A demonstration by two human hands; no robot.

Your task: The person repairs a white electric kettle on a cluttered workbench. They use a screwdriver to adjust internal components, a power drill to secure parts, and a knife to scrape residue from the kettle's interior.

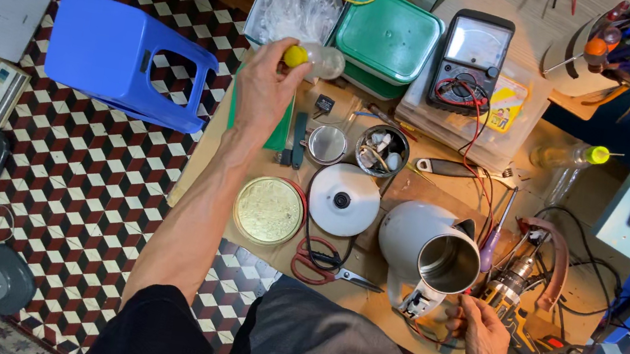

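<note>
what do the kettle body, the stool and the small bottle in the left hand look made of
Kettle body: white outside, likely plastic or painted shell; the inside shines like bare steel. Stool: blue moulded plastic, smooth with a soft sheen. Small bottle in the left hand: clear, probably plastic, with a yellow cap.

- Place: small repair workshop, low cluttered workbench [413, 192] over chequered tile floor [108, 171].
- On the bench: analogue multimeter [471, 59], opened electric kettle [429, 248], scissors [327, 264], cordless drill [520, 308].
- Right of the bench: holder of screwdrivers [626, 40].
- Left of the bench: blue plastic stool [120, 60].
</note>
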